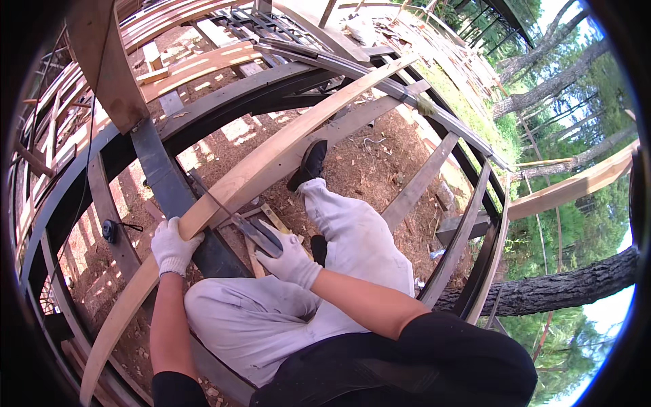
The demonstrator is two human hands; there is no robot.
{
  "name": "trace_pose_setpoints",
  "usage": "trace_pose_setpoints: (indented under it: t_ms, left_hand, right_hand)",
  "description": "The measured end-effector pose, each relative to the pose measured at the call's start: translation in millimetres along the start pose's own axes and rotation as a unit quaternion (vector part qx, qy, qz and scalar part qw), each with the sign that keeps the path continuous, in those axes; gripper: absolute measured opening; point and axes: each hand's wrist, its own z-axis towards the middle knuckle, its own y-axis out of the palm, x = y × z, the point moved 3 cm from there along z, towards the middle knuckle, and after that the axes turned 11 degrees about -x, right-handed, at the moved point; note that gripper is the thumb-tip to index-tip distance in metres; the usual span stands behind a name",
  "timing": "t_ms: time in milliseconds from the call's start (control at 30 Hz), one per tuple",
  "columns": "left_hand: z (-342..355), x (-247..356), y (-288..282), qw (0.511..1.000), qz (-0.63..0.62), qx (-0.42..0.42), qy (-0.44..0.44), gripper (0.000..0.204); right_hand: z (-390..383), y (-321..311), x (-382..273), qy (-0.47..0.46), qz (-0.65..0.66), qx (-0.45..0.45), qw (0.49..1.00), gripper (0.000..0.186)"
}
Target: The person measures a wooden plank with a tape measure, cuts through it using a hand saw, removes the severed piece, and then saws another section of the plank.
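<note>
A long, pale wooden plank [254, 164] runs diagonally from the lower left to the upper middle, over a dark beam [159, 173]. My left hand [175, 245], in a white glove, is closed round the plank near where it crosses that beam. My right hand [290, 261], gloved too, grips the handle of a handsaw [244, 226] just right of the plank. The saw's narrow blade lies across the plank, with its far end past the other edge. Fingers of the right hand partly hide the handle, and the depth of any cut is too small to tell.
Curved dark beams [224, 102] and cross boards [424, 180] form an open frame round me, with dirt ground below. A wooden post [108, 68] rises at the upper left. A small black object with a cord [110, 230] rests on a board at left. Tree trunks [542, 292] stand at right.
</note>
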Motion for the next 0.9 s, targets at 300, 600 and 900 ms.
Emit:
trace_pose_setpoints:
  t_ms: [300, 600, 900]
  left_hand:
    - [0, -2, 2, 1.000, -0.009, 0.024, 0.008, 0.072]
    - [9, -7, 7, 0.999, -0.008, 0.030, -0.004, 0.070]
    - [-2, 5, -5, 1.000, 0.003, 0.011, 0.003, 0.068]
  right_hand:
    - [67, 18, -8, -0.068, 0.080, 0.032, 0.994, 0.067]
    - [-116, -45, -14, 0.071, 0.021, -0.058, 0.996, 0.075]
    - [82, 22, -3, -0.078, 0.056, 0.047, 0.994, 0.063]
